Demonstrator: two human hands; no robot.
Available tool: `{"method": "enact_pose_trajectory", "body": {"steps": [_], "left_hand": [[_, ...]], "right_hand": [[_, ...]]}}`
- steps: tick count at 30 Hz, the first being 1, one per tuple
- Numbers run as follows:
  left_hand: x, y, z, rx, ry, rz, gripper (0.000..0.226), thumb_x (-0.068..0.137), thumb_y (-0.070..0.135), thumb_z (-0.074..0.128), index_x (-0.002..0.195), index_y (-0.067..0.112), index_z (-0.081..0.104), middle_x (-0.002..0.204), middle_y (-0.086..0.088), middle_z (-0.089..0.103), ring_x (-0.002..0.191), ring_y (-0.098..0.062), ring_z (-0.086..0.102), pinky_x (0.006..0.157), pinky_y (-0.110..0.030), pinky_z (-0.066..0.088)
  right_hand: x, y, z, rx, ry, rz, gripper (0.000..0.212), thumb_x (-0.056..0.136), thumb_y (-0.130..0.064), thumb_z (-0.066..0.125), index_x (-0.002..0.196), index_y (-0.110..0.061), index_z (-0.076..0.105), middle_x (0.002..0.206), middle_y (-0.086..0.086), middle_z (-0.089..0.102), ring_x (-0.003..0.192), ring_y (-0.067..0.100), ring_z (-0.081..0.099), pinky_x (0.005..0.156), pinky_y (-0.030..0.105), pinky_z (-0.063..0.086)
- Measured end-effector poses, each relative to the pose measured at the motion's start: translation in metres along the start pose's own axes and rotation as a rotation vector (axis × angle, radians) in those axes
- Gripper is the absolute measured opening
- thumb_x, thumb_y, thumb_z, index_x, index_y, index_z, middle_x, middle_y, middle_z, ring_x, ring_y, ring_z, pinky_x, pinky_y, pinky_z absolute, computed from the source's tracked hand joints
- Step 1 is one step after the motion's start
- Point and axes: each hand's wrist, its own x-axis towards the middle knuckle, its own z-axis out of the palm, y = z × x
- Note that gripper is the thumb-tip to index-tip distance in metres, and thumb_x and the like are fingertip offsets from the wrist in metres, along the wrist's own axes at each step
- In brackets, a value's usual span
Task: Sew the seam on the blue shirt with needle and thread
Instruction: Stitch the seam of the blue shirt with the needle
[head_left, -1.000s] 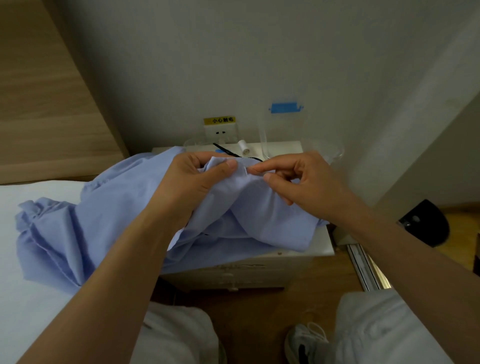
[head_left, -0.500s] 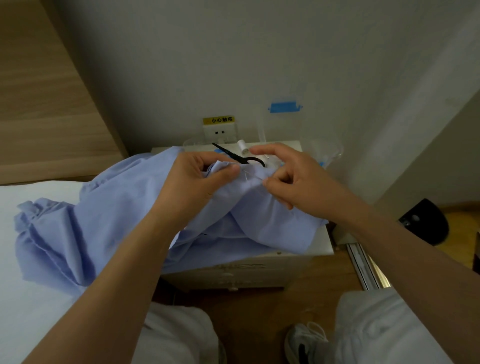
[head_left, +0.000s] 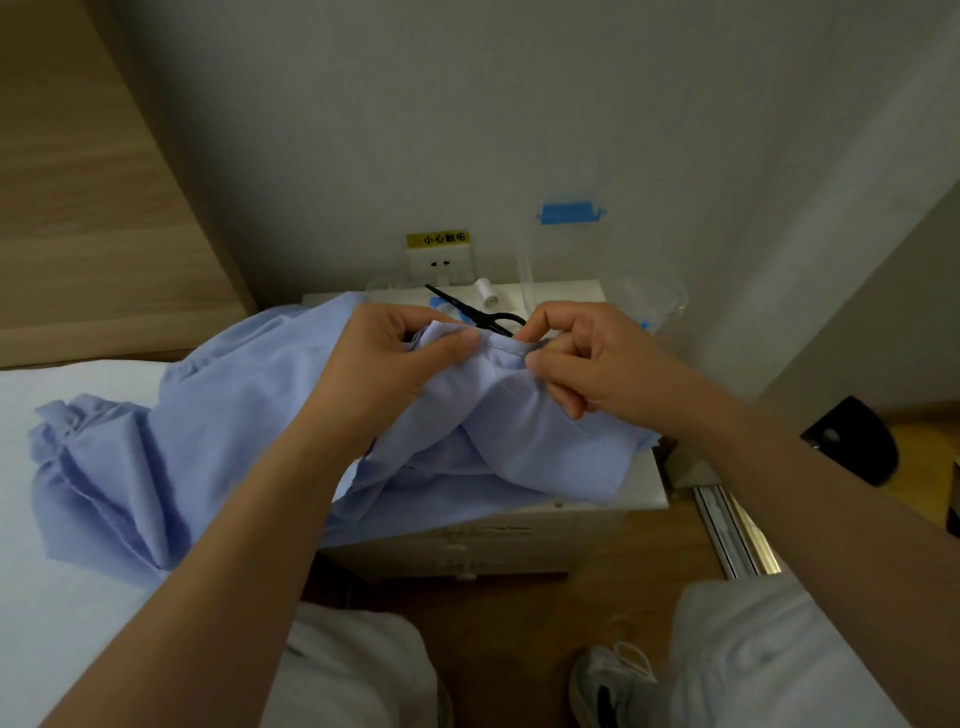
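Observation:
The light blue shirt (head_left: 218, 415) lies crumpled across the bed and the white nightstand (head_left: 644, 483). My left hand (head_left: 384, 364) pinches a raised fold of the shirt between thumb and fingers. My right hand (head_left: 597, 358) is just to the right, with its fingers curled. Its thumb and index finger pinch a thin grey sliver, the needle (head_left: 501, 347), lying along the seam edge between both hands. I cannot make out the thread. A white thread spool (head_left: 485, 292) stands at the back of the nightstand.
Black scissors (head_left: 478, 317) lie on the nightstand just behind my hands. A wall socket (head_left: 439, 262) and clear plastic containers (head_left: 649, 301) are at the back. The white bed (head_left: 62, 623) is on the left. A black object (head_left: 852, 441) and a metal rail (head_left: 732, 530) are on the floor to the right.
My right hand rose from the fold toward the scissors with its index finger stretched out, then came back down to the seam edge and pinches there. My left hand kept its hold.

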Motion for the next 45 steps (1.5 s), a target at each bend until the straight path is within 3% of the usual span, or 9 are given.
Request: {"method": "enact_pose_trajectory", "body": {"steps": [6,10,13,18,26,31,36,45], "left_hand": [[-0.001,0.002,-0.005,-0.148,-0.077,-0.179,0.022,0.086,0.035,0.063,0.081,0.018,0.076,0.082,-0.01,0.073,0.083,-0.022,0.07,0.081,-0.042,0.055],[-0.002,0.006,-0.006,-0.278,-0.155,-0.237,0.024,0.072,0.041,0.062,0.074,0.023,0.078,0.083,-0.011,0.073,0.079,-0.017,0.068,0.078,-0.035,0.054],[-0.003,0.009,-0.008,-0.378,-0.221,-0.285,0.021,0.071,0.034,0.062,0.077,0.023,0.079,0.087,-0.009,0.074,0.081,-0.016,0.069,0.077,-0.028,0.056],[-0.003,0.011,-0.008,-0.436,-0.25,-0.356,0.022,0.074,0.028,0.061,0.08,0.013,0.076,0.078,-0.008,0.073,0.07,-0.014,0.069,0.064,-0.021,0.056],[-0.005,0.015,-0.01,-0.481,-0.249,-0.371,0.019,0.072,0.027,0.061,0.066,0.018,0.077,0.072,-0.005,0.072,0.065,-0.011,0.068,0.06,-0.019,0.055],[-0.004,0.013,-0.01,-0.464,-0.26,-0.362,0.019,0.073,0.029,0.061,0.067,0.019,0.077,0.072,-0.005,0.072,0.065,-0.012,0.067,0.061,-0.019,0.056],[-0.004,0.012,-0.006,-0.436,-0.24,-0.381,0.022,0.071,0.029,0.063,0.081,0.012,0.073,0.075,-0.007,0.072,0.066,-0.012,0.067,0.06,-0.02,0.055],[-0.003,0.014,0.0,-0.475,-0.23,-0.413,0.024,0.069,0.028,0.063,0.085,0.012,0.07,0.073,-0.002,0.072,0.065,-0.008,0.067,0.058,-0.016,0.053]], "right_hand": [[0.001,0.002,-0.005,0.095,-0.022,0.02,0.018,0.096,-0.001,0.049,0.094,-0.016,0.061,0.043,-0.005,0.05,0.04,0.005,0.041,0.048,0.017,0.037],[0.001,0.005,-0.005,0.18,-0.046,0.016,0.018,0.097,-0.002,0.049,0.093,-0.015,0.061,0.043,-0.007,0.048,0.04,0.004,0.04,0.048,0.017,0.036],[0.001,0.006,-0.004,0.273,-0.088,-0.003,0.019,0.098,-0.003,0.047,0.094,-0.015,0.062,0.045,-0.007,0.047,0.043,0.004,0.039,0.049,0.015,0.035],[0.002,0.007,-0.002,0.379,-0.136,-0.027,0.008,0.095,-0.009,0.051,0.094,-0.012,0.058,0.047,-0.006,0.047,0.045,0.006,0.038,0.05,0.017,0.034],[0.001,0.004,-0.003,0.334,-0.141,-0.048,0.015,0.098,-0.005,0.046,0.098,-0.011,0.06,0.049,-0.005,0.048,0.048,0.006,0.04,0.052,0.016,0.038],[0.001,0.002,-0.006,0.278,-0.146,-0.068,0.02,0.099,-0.005,0.045,0.105,-0.012,0.063,0.05,-0.006,0.048,0.049,0.005,0.041,0.054,0.015,0.039],[0.001,0.002,0.0,0.271,-0.098,-0.063,0.008,0.092,-0.015,0.054,0.093,-0.008,0.058,0.049,-0.005,0.052,0.046,0.005,0.044,0.052,0.017,0.04],[0.003,-0.001,0.008,0.285,-0.032,-0.063,0.022,0.084,-0.028,0.059,0.079,-0.008,0.056,0.054,0.001,0.063,0.042,0.01,0.047,0.049,0.018,0.042]]}}
